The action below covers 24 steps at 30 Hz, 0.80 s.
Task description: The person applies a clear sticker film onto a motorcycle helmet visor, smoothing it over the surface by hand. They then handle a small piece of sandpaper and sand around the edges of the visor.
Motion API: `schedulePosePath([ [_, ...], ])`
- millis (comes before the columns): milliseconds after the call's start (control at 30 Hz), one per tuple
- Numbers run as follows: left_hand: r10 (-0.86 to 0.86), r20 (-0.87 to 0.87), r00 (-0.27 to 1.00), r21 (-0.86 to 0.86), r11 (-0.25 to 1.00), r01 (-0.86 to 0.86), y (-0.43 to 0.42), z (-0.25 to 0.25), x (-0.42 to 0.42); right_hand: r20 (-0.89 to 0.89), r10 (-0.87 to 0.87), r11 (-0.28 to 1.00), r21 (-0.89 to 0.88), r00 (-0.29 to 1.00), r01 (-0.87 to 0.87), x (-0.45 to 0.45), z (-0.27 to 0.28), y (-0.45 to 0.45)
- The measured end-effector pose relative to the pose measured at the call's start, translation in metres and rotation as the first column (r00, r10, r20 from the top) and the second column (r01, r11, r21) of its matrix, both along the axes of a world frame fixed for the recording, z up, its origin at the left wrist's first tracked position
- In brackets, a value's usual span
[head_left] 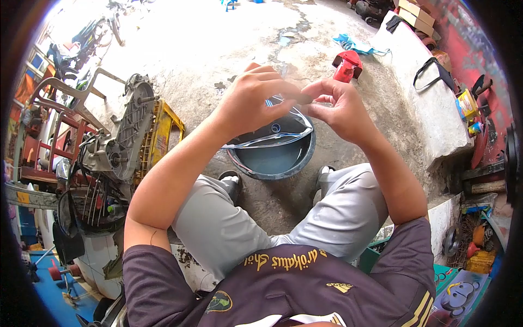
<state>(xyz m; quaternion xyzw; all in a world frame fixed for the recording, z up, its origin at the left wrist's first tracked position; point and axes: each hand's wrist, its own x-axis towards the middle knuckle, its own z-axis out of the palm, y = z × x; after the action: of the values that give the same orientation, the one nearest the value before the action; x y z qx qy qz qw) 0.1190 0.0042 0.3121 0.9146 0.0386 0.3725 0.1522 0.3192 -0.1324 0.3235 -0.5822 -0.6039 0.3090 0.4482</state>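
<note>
Wearing dark-purple jersey point(272, 289), pinching small dark piece point(306, 100) in right hand point(343, 109) over round black basin point(272, 176). Left hand point(253, 98): cannot tell. Likely light; hold edges.

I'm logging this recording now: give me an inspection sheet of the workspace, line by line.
Surface: stained concrete floor, with dark patches.
Job's things: dark basin holding water; black item with white edging lies across it.
Clutter: metal casing and yellow crate at left; red object and blue item beyond the basin.
Hands: left hand and right hand raised over the basin, fingertips close together; whatever they may hold is unclear.
Cables: nothing seen for certain.
Surroundings: white block at right, bearing a dark strap.
</note>
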Motion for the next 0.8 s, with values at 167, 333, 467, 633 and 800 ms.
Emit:
schedulePosePath([
  [167, -0.008, 0.020, 1.000, 0.029, 1.000, 0.007, 0.0012, -0.0002, -0.0002, 0.116, -0.020, 0.998, 0.057, 0.993, 0.014, 0.0012, -0.0048, -0.0005],
  [333, -0.005, 0.022, 1.000, 0.019, 1.000, 0.005, -0.0008, 0.0024, -0.0011, 0.191, -0.074, 0.991, 0.121, 0.979, 0.052, -0.0047, 0.0031, -0.0044],
  [467, -0.015, 0.024, 1.000, -0.023, 1.000, 0.015, 0.0001, -0.0001, -0.0015, 0.205, -0.080, 0.988, 0.146, 0.976, 0.050, -0.0042, 0.0017, -0.0044],
  [633, -0.020, 0.001, 1.000, -0.089, 0.996, 0.020, -0.0019, 0.0012, -0.0035, 0.226, -0.093, 0.984, 0.172, 0.970, 0.054, -0.0042, 0.0006, -0.0043],
  [800, -0.021, 0.021, 1.000, -0.147, 0.989, 0.024, -0.0056, 0.0020, -0.0039, 0.173, -0.091, 0.988, 0.142, 0.981, 0.067, -0.0021, -0.0029, -0.0018],
])
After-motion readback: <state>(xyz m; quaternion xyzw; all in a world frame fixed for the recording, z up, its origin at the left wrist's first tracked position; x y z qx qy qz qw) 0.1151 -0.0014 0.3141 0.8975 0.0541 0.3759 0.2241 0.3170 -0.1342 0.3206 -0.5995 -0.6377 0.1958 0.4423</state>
